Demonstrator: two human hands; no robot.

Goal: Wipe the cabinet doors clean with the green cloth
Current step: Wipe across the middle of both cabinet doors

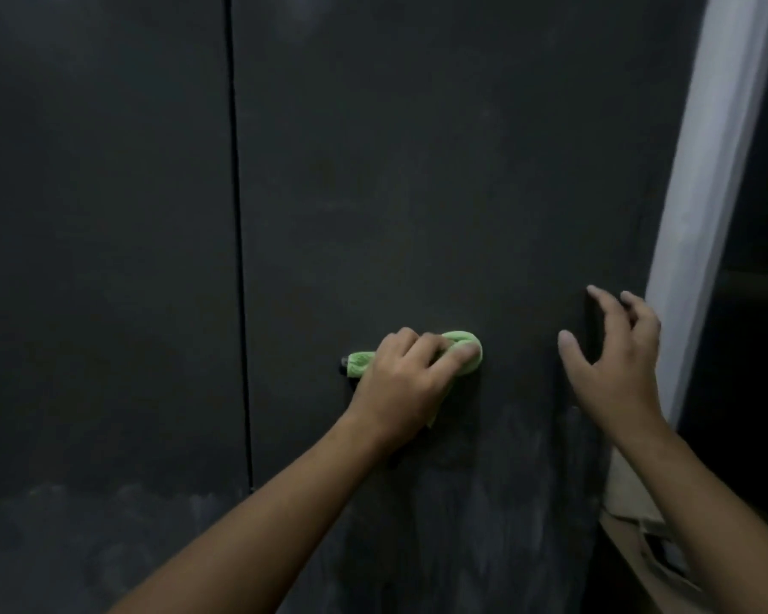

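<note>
Two bare forearms come in from the bottom edge. Left grip (pixel 404 383) is closed round the bunched green cloth (pixel 464 343) and presses it onto the right cabinet door (pixel 417 170), low-middle of the panel. One cloth end sticks out left of the knuckles, beside a small dark nub on the door; can't tell what that is. Right grip (pixel 612 361) is open, fingers spread and slightly bent, holding nothing. It sits at the door's right edge over a dark vertical handle (pixel 593 316); contact unclear. Pale smeary streaks on the lower door below both grips. Left cabinet door (pixel 107 259) is across a thin vertical seam, same dark finish, hazy band low down. White frame (pixel 706 192) is just right of the door, with brown cardboard-like stuff (pixel 626 489) at its foot.
</note>
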